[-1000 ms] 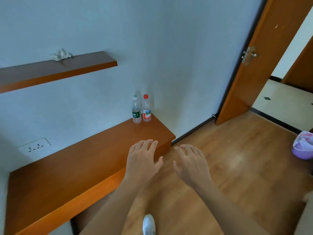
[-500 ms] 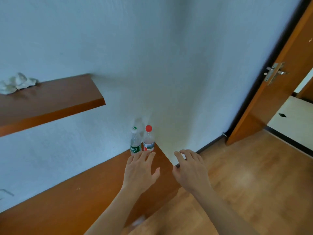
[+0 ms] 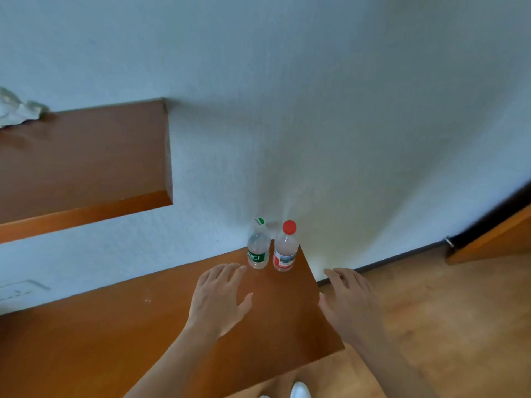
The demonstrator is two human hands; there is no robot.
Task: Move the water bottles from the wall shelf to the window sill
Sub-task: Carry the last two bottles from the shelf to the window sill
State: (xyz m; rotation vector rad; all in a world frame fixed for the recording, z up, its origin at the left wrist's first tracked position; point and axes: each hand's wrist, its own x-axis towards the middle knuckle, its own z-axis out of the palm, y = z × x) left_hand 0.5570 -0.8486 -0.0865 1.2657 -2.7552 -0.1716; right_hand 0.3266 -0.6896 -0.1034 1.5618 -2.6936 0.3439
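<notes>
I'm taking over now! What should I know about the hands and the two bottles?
Left hand: open, empty, over the lower shelf, short of the green-capped bottle.
Right hand: open, empty, beside the shelf's end, near the red-capped bottle.
Both stand upright, side by side, at the shelf's corner by the wall.
Done: nothing moved.
Left: grip both, carry to the window sill, not in view.

On the shelf, left bottle stands beside right bottle, perhaps touching.

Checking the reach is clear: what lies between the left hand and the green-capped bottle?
Head view: only bare wooden shelf between the left hand and the green-capped bottle.
</notes>
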